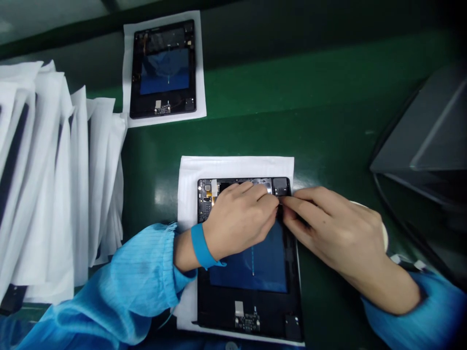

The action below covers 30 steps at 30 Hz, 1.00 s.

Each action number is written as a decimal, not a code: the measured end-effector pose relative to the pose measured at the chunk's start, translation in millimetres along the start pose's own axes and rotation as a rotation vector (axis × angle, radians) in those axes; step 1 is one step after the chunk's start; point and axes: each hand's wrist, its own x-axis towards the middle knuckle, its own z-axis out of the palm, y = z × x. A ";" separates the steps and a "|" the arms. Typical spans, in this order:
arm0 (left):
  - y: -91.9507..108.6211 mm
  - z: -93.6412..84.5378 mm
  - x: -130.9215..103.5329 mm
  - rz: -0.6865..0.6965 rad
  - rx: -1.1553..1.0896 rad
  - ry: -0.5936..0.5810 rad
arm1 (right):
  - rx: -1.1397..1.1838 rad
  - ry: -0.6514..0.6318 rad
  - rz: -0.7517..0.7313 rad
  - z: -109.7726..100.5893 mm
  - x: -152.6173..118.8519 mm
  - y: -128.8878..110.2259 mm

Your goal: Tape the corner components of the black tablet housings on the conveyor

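Note:
An opened tablet [251, 311] lies on a white foam sleeve [237, 166], its circuit boards and blue-faced battery [270, 262] exposed. My left hand [242, 218], with a blue band at the wrist, reaches across the upper part of the tablet, fingers closed and bent down. From the right, my right hand [335, 233] brings its thumb and fingertips together at the tablet's upper right edge, just below a black square part [280, 185] in the corner. The fingertips of both hands almost meet there. Anything pinched between them is too small or hidden to make out.
A second opened tablet [164, 104] rests on another white sleeve [200, 97] farther back. Many white sleeves [80, 184] stand packed at left. At right are a grey angular object [434, 131] and a dark cable [394, 204]. An off-white rounded edge [385, 238] shows behind my right hand.

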 end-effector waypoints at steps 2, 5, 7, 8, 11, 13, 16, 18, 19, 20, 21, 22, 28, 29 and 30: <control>0.0 0.1 -0.2 -0.003 0.002 0.002 | 0.041 0.028 0.005 -1.4 0.1 0.4; -0.1 0.4 -0.4 -0.002 0.000 0.019 | 0.048 0.086 -0.001 -3.6 -0.6 1.1; -0.2 0.5 -0.5 0.000 -0.002 0.027 | 0.007 0.115 -0.021 -3.8 -0.9 1.1; -0.2 0.4 -0.4 0.002 -0.001 0.027 | -0.011 0.115 -0.030 -3.4 -1.0 0.9; -0.2 0.3 -0.4 0.004 0.001 0.010 | -0.028 0.077 -0.027 -0.7 -1.5 -0.6; -0.2 0.2 -0.5 0.000 0.002 -0.002 | -0.033 0.056 -0.019 0.8 -2.2 -1.6; -0.2 0.2 -0.7 0.001 0.001 -0.011 | -0.046 0.039 -0.014 1.2 -2.9 -1.8; -0.2 0.3 -0.8 0.003 0.001 -0.008 | -0.056 0.023 -0.012 0.5 -2.5 -1.5; -0.3 0.3 -0.8 0.004 0.000 -0.003 | -0.062 0.016 -0.013 0.0 -2.0 -1.3; -0.3 0.4 -0.8 0.005 -0.001 0.004 | -0.068 0.012 -0.015 -0.6 -1.4 -1.3; -0.4 0.4 -0.7 0.005 -0.002 0.012 | -0.073 0.011 -0.019 -1.1 -0.6 -1.3; -0.4 0.4 -0.7 0.005 -0.002 0.018 | -0.078 0.010 -0.024 -1.7 0.3 -1.4; 0.1 0.4 -0.5 0.006 0.000 0.042 | -0.095 -0.001 -0.038 -5.0 4.6 -3.8; 0.2 0.4 -0.5 0.006 0.000 0.040 | -0.097 -0.007 -0.043 -5.4 5.0 -4.3; 0.2 0.5 -0.5 0.005 0.001 0.039 | -0.098 -0.010 -0.051 -5.7 5.1 -4.7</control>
